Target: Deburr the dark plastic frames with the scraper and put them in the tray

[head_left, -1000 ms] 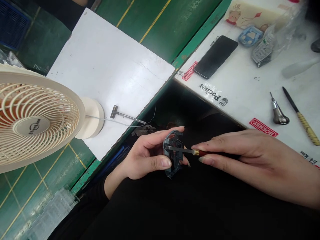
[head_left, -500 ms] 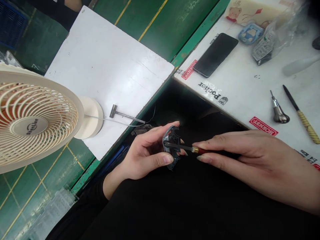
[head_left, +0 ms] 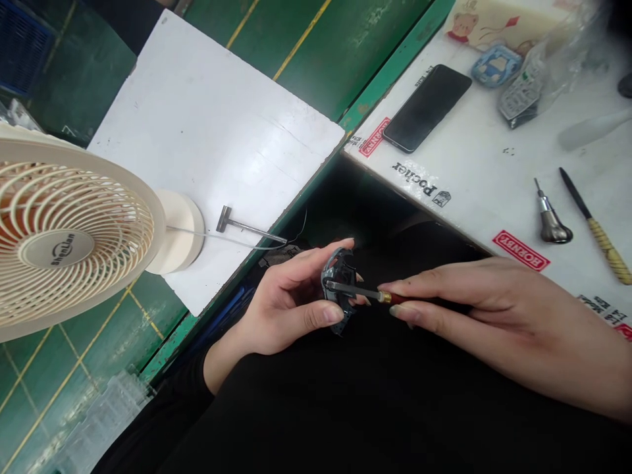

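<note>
In the head view, the left grip [head_left: 291, 303], wrist angled up from below left, is clamped on the part [head_left: 340, 264]; the right grip [head_left: 494, 306], stretched in from the right, pinches the tool [head_left: 358, 290]. Above it, the white counter [head_left: 484, 148] holds a phone [head_left: 427, 108]; green floor [head_left: 316, 59] shows beyond.

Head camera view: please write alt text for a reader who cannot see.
The left hand holds a curved, dark grey part; the right hand holds a red-handled metal tool with its blade against it. Nearby are a round cream fan and a black rectangular phone.
</note>
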A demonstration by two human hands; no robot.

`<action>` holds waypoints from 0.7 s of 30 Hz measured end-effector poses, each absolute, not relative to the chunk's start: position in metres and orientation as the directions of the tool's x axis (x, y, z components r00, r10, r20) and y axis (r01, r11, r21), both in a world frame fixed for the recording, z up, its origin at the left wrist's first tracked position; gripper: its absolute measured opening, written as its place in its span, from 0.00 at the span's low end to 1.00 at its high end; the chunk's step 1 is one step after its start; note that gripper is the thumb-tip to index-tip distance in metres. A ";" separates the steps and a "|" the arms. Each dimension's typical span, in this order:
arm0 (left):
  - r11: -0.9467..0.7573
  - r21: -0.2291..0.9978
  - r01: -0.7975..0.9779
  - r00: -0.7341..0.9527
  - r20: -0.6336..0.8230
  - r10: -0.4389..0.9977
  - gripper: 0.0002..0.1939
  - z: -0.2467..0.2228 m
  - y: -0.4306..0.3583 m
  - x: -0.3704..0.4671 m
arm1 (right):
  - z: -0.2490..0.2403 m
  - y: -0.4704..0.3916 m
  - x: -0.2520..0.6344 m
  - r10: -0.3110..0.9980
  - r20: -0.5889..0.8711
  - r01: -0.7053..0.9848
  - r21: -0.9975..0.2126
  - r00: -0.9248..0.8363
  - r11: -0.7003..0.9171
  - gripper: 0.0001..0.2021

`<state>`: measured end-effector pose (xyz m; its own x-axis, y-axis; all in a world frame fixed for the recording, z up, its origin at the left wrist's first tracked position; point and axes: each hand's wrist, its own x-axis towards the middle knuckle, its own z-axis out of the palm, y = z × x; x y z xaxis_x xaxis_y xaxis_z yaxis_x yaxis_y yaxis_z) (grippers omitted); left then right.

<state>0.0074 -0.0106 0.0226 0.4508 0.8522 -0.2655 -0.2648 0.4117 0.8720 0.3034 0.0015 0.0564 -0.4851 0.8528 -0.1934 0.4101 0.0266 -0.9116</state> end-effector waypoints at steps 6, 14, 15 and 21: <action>0.403 0.883 -0.243 0.444 -0.268 0.855 0.38 0.022 -0.011 0.006 | 0.056 0.003 0.303 0.856 -0.175 0.398 -0.916 -0.486 0.039 0.10; 0.375 0.899 -0.227 0.456 -0.243 0.856 0.39 0.021 -0.011 0.004 | 0.057 0.001 0.303 0.858 -0.158 0.415 -0.907 -0.489 0.069 0.10; 0.371 0.901 -0.226 0.456 -0.239 0.858 0.39 0.020 -0.011 0.003 | 0.057 0.001 0.303 0.853 -0.159 0.416 -0.907 -0.496 0.073 0.11; 0.326 0.923 -0.205 0.471 -0.199 0.860 0.38 0.020 -0.007 0.002 | 0.055 0.003 0.304 0.857 -0.147 0.419 -0.904 -0.494 0.087 0.10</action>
